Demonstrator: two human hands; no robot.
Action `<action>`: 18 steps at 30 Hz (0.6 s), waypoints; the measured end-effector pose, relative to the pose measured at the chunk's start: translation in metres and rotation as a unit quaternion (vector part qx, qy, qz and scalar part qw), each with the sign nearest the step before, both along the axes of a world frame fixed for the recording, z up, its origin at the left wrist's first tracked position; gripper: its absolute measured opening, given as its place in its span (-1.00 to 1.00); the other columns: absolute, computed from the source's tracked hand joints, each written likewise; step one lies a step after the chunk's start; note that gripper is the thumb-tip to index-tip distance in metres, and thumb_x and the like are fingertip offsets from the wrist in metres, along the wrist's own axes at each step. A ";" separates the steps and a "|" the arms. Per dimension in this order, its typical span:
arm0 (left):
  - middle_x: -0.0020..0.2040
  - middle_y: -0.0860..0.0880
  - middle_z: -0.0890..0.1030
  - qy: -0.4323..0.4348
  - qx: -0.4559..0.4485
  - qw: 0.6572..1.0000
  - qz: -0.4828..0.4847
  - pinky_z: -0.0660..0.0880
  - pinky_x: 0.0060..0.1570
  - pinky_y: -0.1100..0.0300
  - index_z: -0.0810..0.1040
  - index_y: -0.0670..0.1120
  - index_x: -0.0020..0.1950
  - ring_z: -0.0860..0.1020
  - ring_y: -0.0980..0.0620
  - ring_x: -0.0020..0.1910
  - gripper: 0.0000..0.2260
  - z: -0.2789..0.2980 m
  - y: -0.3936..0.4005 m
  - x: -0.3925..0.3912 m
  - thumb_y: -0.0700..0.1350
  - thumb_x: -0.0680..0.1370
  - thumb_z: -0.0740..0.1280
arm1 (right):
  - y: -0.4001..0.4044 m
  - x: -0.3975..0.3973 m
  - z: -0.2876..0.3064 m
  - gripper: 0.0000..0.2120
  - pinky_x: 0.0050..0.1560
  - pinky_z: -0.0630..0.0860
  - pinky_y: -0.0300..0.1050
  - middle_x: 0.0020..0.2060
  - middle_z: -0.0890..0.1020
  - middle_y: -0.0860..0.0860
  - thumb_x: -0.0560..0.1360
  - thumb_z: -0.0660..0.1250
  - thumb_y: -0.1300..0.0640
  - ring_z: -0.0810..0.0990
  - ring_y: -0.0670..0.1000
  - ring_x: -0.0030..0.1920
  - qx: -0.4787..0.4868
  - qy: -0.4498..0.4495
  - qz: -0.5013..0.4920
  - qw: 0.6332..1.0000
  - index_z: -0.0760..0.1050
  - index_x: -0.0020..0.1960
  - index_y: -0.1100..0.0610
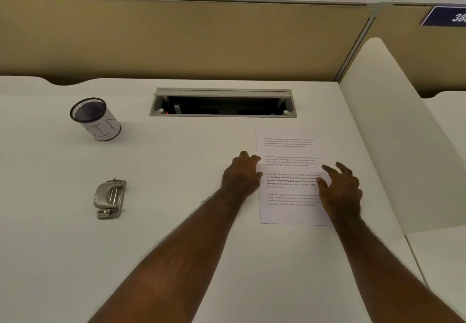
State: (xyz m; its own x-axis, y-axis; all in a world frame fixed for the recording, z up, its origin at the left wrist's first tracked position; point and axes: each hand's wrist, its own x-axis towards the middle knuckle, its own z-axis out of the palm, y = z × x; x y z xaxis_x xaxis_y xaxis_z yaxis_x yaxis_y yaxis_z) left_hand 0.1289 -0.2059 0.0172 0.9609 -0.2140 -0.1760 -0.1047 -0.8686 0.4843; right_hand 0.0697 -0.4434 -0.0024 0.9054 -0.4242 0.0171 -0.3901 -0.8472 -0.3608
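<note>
White desk [176,161], tan partition [176,38], printed sheet [290,169]

Left forearm [181,247], right forearm [378,259]: bare, sparse hair along both. Left hand [242,175], right hand [341,189]: bare, hair on backs.

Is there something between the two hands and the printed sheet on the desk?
Nothing visible. The left hand is at the left edge of the printed sheet, the right hand over its right edge. The hole punch and mesh cup stand far to the left.
</note>
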 end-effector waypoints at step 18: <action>-0.09 -0.07 0.60 -0.168 0.123 0.974 0.089 0.47 -0.26 0.04 0.61 -0.03 0.09 0.57 -0.17 -0.19 -0.63 -0.017 0.212 -0.021 -0.20 0.30 0.31 | 0.195 0.015 0.013 -0.60 0.30 0.33 0.05 0.29 0.51 0.03 0.50 0.32 0.13 0.42 0.13 0.31 0.096 -0.015 0.194 0.976 0.46 0.34 0.07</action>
State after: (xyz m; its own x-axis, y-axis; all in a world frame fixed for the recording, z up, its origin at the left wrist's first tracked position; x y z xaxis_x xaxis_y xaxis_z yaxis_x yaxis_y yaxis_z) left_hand 0.1080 0.0058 0.0005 0.9910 -0.0298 0.1306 -0.0588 -0.9727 0.2244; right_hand 0.0845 -0.2488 0.0107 0.9989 -0.0479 0.0001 -0.0405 -0.8448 -0.5335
